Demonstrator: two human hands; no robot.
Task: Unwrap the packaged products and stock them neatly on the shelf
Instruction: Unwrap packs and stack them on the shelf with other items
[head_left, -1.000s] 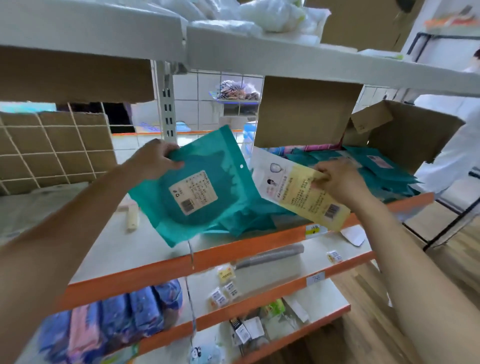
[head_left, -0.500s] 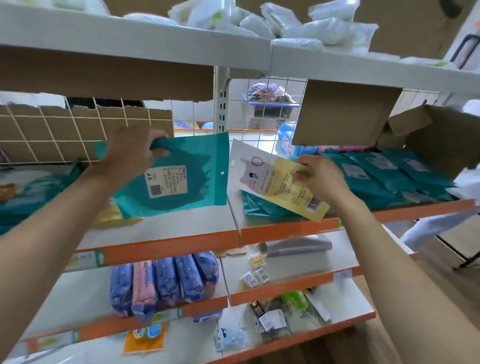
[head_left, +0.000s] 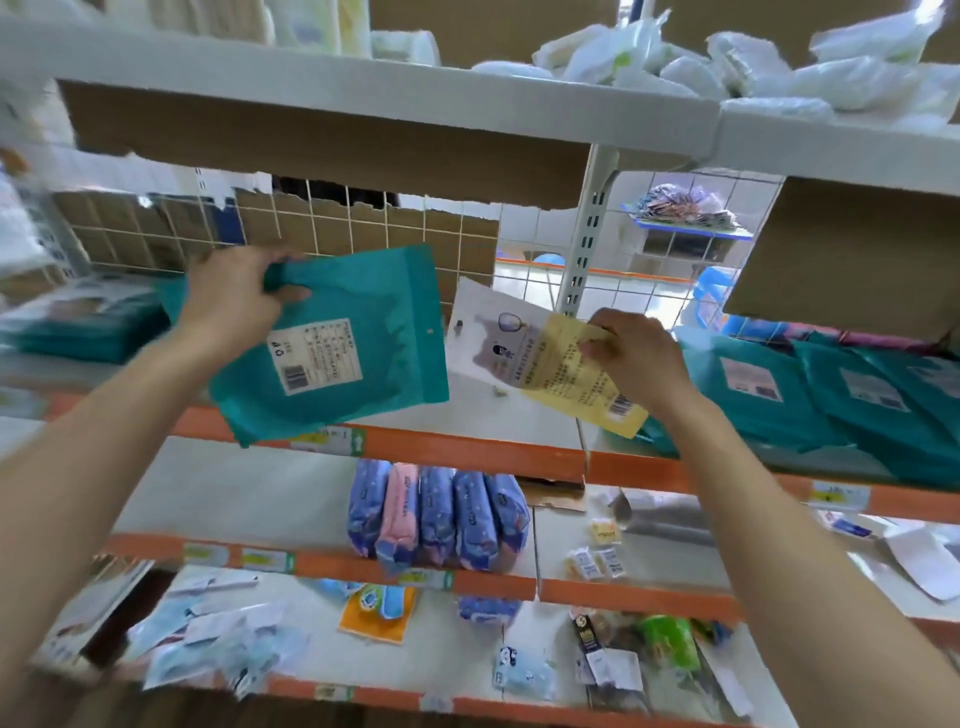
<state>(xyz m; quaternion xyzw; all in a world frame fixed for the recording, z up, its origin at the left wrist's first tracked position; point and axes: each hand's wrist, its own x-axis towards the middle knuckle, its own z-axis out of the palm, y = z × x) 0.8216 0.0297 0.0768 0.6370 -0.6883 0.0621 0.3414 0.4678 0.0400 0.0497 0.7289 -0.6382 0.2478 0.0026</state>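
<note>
Two packs held up at the shelf (head_left: 467, 449).
Left hand (head_left: 234, 306) grips a teal pouch (head_left: 395, 374) by its corner; right hand (head_left: 636, 358) pinches a yellow pack (head_left: 561, 374), hiding its edge. Both labels are too blurred to read. Behind, a teal stack (head_left: 831, 415) runs off right.
</note>
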